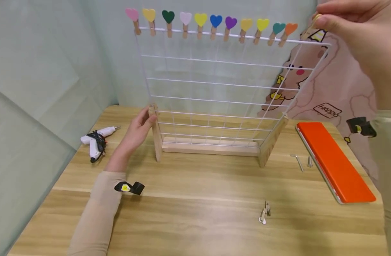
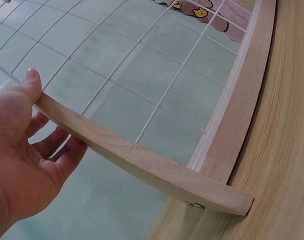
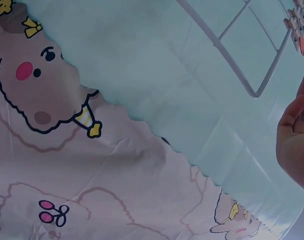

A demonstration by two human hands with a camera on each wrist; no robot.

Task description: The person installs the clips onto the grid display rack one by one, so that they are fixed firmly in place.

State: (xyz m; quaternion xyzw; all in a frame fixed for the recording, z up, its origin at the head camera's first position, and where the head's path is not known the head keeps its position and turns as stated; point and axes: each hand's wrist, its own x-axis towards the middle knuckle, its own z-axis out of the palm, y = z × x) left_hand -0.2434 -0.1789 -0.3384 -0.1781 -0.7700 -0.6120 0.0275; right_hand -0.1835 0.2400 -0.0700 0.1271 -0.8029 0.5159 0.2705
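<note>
A white wire grid (image 1: 214, 82) stands in a wooden base (image 1: 211, 148). Several wooden clothespins with coloured hearts, such as the blue heart clothespin (image 1: 216, 22), line its top wire. With thumb and fingers my left hand (image 1: 136, 132) grips the upper end of the left wooden side post (image 2: 127, 150). At the top right my right hand (image 1: 365, 39) pinches a small wooden clothespin (image 1: 307, 32) near the top wire, right of the orange heart clothespin (image 1: 290, 30). Its heart is mostly hidden by the fingers. Whether it touches the wire I cannot tell.
Small clothespins (image 1: 263, 216) lie on the table front. A white glue gun (image 1: 96, 140) with a black cord lies at left. To the right are a hex key (image 1: 298, 163), a screw (image 1: 309, 162) and an orange case (image 1: 336, 161). A pink patterned cloth (image 1: 339, 81) hangs behind.
</note>
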